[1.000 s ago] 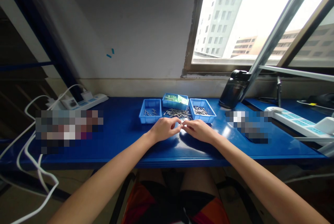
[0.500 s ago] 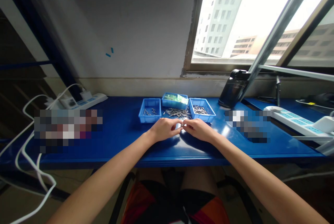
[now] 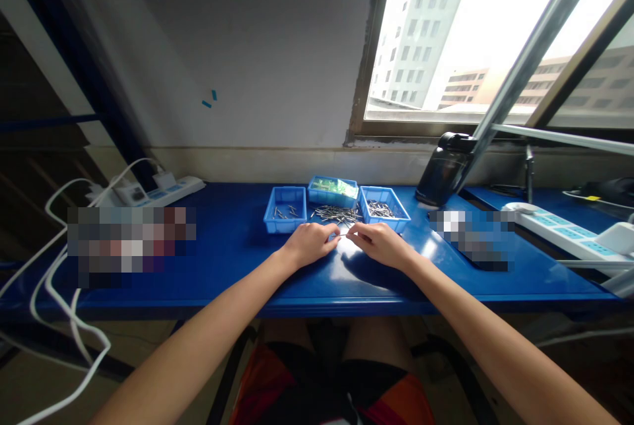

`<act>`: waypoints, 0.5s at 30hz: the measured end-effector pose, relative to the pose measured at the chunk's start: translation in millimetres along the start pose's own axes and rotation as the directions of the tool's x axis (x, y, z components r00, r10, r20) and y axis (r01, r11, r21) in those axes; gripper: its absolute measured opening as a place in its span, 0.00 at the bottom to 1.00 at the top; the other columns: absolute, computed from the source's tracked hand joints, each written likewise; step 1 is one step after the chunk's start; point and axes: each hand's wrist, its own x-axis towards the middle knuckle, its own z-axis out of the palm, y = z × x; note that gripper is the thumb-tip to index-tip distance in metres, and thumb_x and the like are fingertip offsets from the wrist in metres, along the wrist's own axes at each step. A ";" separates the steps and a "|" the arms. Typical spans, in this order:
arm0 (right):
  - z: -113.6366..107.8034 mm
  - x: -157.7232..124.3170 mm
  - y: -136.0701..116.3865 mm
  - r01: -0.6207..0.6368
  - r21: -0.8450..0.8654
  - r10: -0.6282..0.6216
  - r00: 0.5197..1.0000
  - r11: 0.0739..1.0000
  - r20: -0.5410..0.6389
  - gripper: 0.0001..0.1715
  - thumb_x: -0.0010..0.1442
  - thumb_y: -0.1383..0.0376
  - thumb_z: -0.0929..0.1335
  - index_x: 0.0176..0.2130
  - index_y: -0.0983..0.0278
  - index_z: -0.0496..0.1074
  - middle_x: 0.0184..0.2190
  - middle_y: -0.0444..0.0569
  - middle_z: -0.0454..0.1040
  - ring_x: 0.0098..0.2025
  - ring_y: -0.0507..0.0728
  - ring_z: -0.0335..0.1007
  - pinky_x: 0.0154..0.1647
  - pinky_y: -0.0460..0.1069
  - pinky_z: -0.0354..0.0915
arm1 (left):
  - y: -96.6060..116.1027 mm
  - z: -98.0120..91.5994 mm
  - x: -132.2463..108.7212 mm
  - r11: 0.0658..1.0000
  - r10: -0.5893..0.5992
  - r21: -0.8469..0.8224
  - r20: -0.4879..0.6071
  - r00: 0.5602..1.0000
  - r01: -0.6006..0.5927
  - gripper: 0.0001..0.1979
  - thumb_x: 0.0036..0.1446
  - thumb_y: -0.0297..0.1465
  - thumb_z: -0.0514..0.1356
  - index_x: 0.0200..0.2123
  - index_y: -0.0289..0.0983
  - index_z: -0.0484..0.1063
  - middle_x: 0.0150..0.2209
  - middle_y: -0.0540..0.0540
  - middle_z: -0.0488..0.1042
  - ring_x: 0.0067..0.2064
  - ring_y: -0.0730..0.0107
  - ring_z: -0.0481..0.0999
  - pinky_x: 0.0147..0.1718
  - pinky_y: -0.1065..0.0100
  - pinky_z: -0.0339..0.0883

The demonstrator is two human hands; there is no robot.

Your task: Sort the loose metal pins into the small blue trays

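Two hands, fingertips nearly meeting, on a glossy blue tabletop [image 3: 222, 260].
The left hand [image 3: 310, 244] and right hand [image 3: 380, 244] lie curled, tips close; whether either pinches anything cannot be told. Just beyond them a loose heap of small grey metal pins [image 3: 337, 215] lies between the left shallow blue plastic tray [image 3: 286, 210] and the right blue tray [image 3: 384, 209].

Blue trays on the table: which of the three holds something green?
The middle tray, set farthest back; the left tray and right tray hold only small metal pins.

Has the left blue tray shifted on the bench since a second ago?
No. The left tray keeps its place between the white power strip and the pin pile.
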 end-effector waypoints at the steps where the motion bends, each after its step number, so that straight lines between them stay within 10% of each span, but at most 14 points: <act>1: -0.4 -0.1 -0.6 0.000 -0.006 0.000 1.000 1.000 0.004 0.16 0.61 0.60 0.59 0.32 0.64 0.71 0.19 0.43 0.68 0.20 0.48 0.59 0.24 0.43 0.53 | 0.2 0.0 -0.1 1.000 0.004 0.001 0.003 1.000 -0.004 0.12 0.58 0.36 0.51 0.39 0.41 0.71 0.24 0.51 0.73 0.27 0.71 0.73 0.28 0.73 0.62; 15: -0.2 1.1 3.8 -0.083 -0.152 0.088 0.996 0.985 0.029 0.16 0.63 0.58 0.57 0.34 0.63 0.67 0.22 0.46 0.71 0.23 0.52 0.66 0.25 0.44 0.52 | 1.8 -4.5 -0.5 0.998 -0.038 0.046 -0.006 0.999 0.039 0.13 0.60 0.37 0.47 0.39 0.39 0.69 0.27 0.47 0.74 0.30 0.66 0.75 0.29 0.71 0.63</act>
